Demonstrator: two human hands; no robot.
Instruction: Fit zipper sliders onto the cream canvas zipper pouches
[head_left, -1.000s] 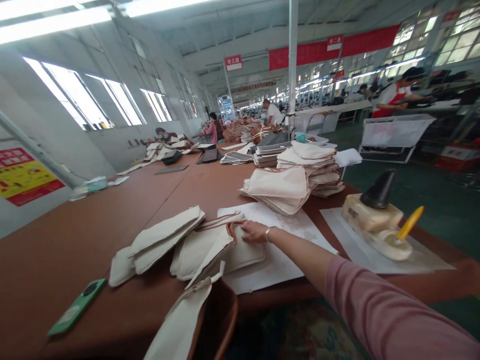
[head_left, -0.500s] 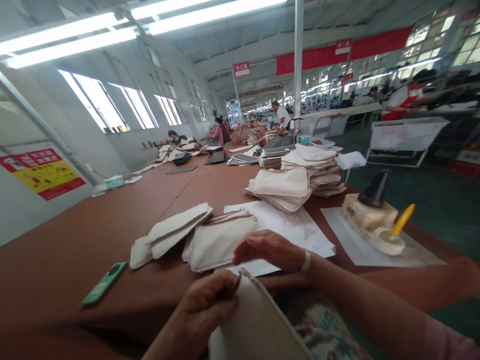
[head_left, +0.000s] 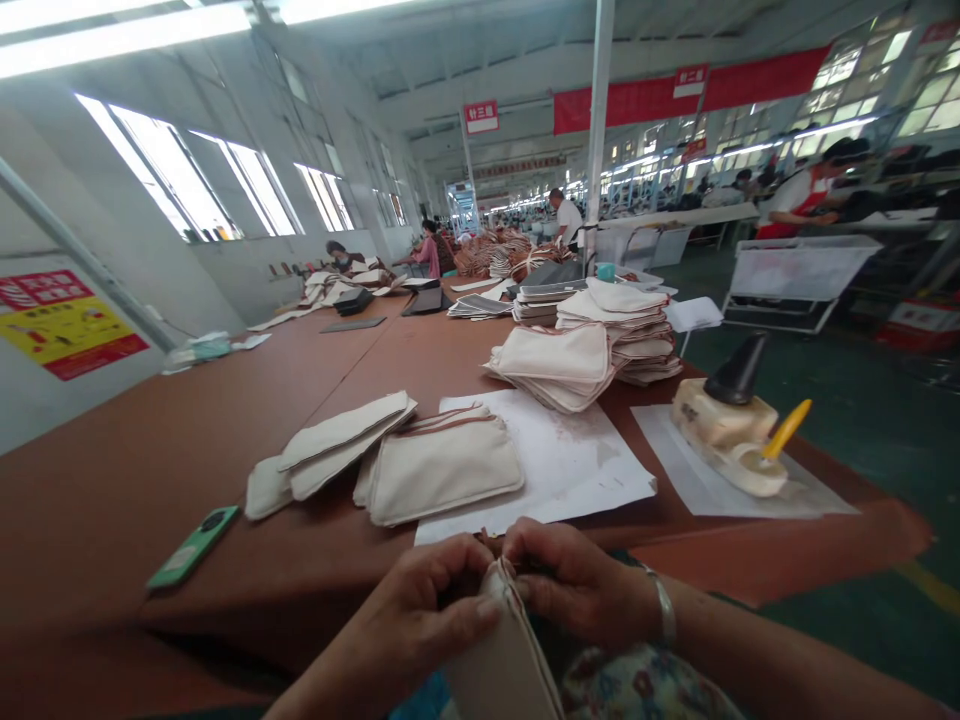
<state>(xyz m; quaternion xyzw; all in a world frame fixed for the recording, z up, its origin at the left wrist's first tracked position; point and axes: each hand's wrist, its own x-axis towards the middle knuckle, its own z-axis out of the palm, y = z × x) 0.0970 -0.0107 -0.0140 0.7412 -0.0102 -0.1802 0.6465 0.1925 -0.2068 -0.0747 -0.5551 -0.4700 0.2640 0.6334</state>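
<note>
A cream fabric pouch piece point(head_left: 504, 660) with a dark edge is held upright at the bottom centre, near the table's front edge. My left hand point(head_left: 427, 610) pinches its upper corner, thumb on the near face. On the other side my right hand point(head_left: 589, 585), with a bracelet at the wrist, closes its fingers on the same corner. What the fingertips do there is partly hidden. Just beyond lie more cream pouch pieces point(head_left: 450, 465) with brown edging, partly on a white paper sheet point(head_left: 577, 465). Further pieces point(head_left: 337, 440) overlap to their left.
A green phone point(head_left: 193, 548) lies at the left on the brown table point(head_left: 300, 390). To the right, a glue container point(head_left: 724, 430) with a black cone and a yellow-handled tool sits on paper. Stacks of pouch pieces point(head_left: 555, 362) stand farther back. Several people work beyond.
My right hand has come down from above the pouch pieces to the held piece's corner and closed on it. My left hand keeps its hold. The view has shifted slightly.
</note>
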